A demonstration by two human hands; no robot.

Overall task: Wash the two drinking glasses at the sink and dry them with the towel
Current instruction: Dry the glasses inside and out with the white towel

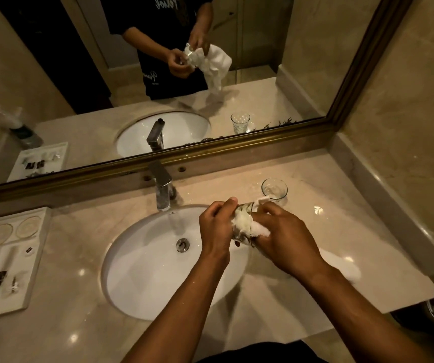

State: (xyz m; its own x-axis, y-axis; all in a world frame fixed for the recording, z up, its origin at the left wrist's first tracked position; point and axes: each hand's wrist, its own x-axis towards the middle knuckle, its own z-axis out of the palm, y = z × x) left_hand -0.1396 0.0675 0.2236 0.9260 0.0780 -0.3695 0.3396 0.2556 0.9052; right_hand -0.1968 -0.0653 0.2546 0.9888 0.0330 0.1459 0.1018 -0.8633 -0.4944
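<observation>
**Over the Basin, a Glass Wrapped in Towel**

Above the right edge of the sink (142,258), both hands met around one drinking glass (244,226). The left hand (217,229) curled closed around the glass's side, thumb on top. The right hand (286,239) pinched the white towel (260,231), bunched and stuffed into the glass's mouth. Just beyond the hands, right of the faucet (163,187), the second glass (274,188) stood upright on the counter (354,247), apart from both hands. Water streamed from the faucet into the sink.
</observation>
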